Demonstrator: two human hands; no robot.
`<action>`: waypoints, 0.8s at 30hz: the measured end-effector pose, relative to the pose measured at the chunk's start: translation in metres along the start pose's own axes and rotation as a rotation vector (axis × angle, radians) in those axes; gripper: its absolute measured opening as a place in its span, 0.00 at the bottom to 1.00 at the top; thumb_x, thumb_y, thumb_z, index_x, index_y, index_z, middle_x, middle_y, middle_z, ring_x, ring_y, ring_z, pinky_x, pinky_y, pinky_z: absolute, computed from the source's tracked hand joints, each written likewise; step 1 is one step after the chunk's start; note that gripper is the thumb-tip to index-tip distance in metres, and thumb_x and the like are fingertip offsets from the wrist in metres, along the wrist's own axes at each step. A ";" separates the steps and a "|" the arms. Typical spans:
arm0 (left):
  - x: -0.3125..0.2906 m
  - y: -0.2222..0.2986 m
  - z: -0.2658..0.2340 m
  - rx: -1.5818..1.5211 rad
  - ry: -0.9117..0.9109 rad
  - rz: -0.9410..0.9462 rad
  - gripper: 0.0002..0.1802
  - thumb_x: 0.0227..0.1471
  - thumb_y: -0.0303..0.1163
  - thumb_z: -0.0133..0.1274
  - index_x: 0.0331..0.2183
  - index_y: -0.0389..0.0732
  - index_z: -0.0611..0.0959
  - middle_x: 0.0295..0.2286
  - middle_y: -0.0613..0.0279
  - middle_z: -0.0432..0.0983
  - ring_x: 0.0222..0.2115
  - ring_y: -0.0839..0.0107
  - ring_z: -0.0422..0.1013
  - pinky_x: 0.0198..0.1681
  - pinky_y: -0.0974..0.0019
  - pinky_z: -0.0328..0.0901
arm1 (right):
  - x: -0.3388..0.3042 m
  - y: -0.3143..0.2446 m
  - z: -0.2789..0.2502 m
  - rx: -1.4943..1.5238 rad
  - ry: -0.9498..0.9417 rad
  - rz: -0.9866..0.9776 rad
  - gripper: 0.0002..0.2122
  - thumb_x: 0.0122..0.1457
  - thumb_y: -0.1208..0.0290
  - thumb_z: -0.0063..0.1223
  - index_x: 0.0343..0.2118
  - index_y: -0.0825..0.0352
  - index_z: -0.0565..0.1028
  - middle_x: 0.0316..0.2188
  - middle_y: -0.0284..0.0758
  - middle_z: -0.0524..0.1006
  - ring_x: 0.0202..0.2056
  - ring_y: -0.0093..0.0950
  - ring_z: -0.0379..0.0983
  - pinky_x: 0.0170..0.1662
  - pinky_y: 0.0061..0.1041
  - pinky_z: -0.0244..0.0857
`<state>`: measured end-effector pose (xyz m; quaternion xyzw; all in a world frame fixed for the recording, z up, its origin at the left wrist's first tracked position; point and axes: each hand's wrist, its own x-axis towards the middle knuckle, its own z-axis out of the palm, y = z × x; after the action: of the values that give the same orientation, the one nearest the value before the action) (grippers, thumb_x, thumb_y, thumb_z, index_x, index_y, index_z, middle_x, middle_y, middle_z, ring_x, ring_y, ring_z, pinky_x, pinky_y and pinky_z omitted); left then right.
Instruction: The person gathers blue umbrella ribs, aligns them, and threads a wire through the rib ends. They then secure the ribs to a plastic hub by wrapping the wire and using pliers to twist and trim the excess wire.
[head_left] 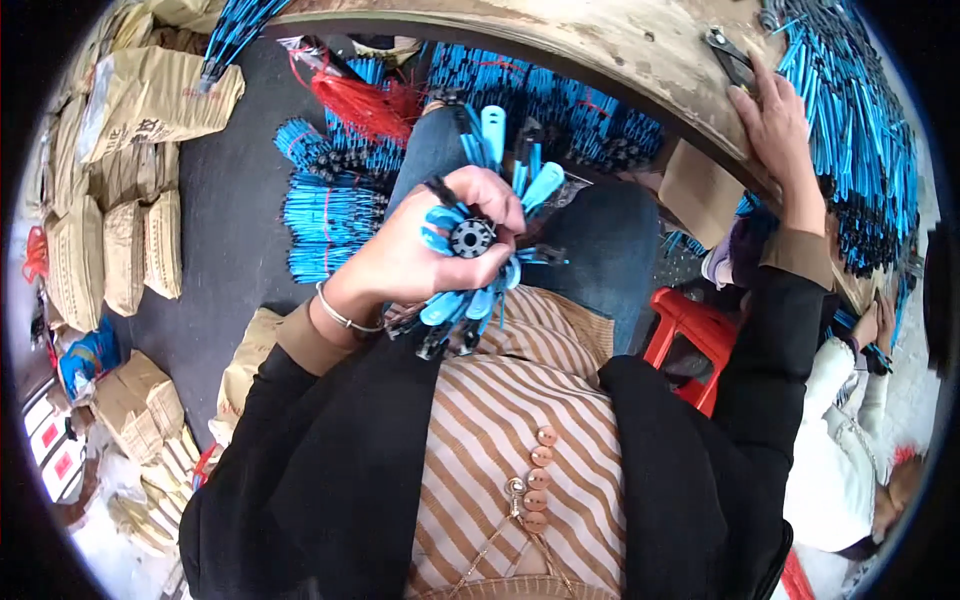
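Note:
In front of my chest, my left hand [440,235] is closed round a folded bunch of light-blue and black ribs [440,308]. A round black slotted hub [472,238] faces up in the middle of that bunch, framed by my thumb and fingers. The ribs spread out on all sides of the fist, some with rounded light-blue ends. At the upper right, my right hand [775,120] lies over the wooden bench, thumb and forefinger apart. Pliers with black handles [728,58] rest on the bench at those fingertips; whether the fingers touch them I cannot tell.
A large heap of blue and black ribs [850,130] covers the right of the wooden bench [600,45]. Tied bundles [325,215] lie below it. Brown sacks [150,100] line the left. A red stool [690,345] and another person in white [835,470] are at right.

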<state>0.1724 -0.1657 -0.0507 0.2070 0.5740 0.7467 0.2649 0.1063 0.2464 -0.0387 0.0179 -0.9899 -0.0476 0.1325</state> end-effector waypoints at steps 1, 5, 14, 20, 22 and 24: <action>0.001 -0.001 0.002 0.038 -0.002 0.002 0.13 0.36 0.17 0.55 0.29 0.39 0.73 0.32 0.60 0.74 0.28 0.71 0.69 0.35 0.71 0.66 | 0.004 0.003 0.006 0.023 0.001 -0.020 0.24 0.56 0.57 0.49 0.55 0.57 0.65 0.44 0.41 0.70 0.41 0.37 0.68 0.45 0.30 0.62; 0.002 0.004 0.001 0.163 -0.014 0.014 0.13 0.36 0.18 0.55 0.30 0.38 0.75 0.30 0.62 0.75 0.27 0.73 0.70 0.34 0.73 0.65 | -0.001 -0.012 0.002 0.173 0.159 0.065 0.18 0.59 0.60 0.46 0.52 0.60 0.69 0.39 0.41 0.72 0.35 0.34 0.69 0.41 0.28 0.64; 0.008 0.006 0.003 0.164 -0.070 -0.042 0.16 0.35 0.18 0.55 0.33 0.38 0.77 0.29 0.63 0.76 0.26 0.73 0.70 0.33 0.73 0.65 | -0.139 -0.146 -0.062 2.017 -0.511 0.473 0.35 0.47 0.82 0.48 0.60 0.58 0.51 0.39 0.39 0.67 0.34 0.30 0.68 0.29 0.27 0.74; 0.008 0.008 0.015 0.200 -0.085 -0.104 0.21 0.33 0.16 0.54 0.36 0.37 0.77 0.31 0.59 0.76 0.28 0.71 0.71 0.35 0.72 0.67 | -0.136 -0.150 -0.078 1.299 -0.574 -0.052 0.36 0.38 0.92 0.44 0.56 0.63 0.62 0.43 0.41 0.68 0.38 0.35 0.69 0.38 0.28 0.69; 0.008 0.007 0.017 0.289 -0.089 0.016 0.20 0.32 0.18 0.55 0.36 0.38 0.77 0.29 0.62 0.77 0.26 0.72 0.71 0.33 0.72 0.66 | -0.119 -0.151 -0.093 1.049 -0.569 -0.178 0.35 0.36 0.93 0.45 0.54 0.64 0.64 0.45 0.41 0.68 0.39 0.37 0.68 0.40 0.28 0.67; 0.007 0.007 0.018 0.333 -0.093 0.077 0.20 0.32 0.18 0.55 0.35 0.38 0.77 0.28 0.63 0.77 0.25 0.72 0.71 0.32 0.72 0.65 | -0.111 -0.150 -0.100 0.922 -0.563 -0.235 0.35 0.36 0.93 0.45 0.54 0.64 0.66 0.46 0.41 0.67 0.40 0.38 0.68 0.42 0.29 0.65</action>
<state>0.1768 -0.1486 -0.0390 0.3043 0.6684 0.6405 0.2243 0.2429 0.0936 0.0133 0.1710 -0.8968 0.3732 -0.1649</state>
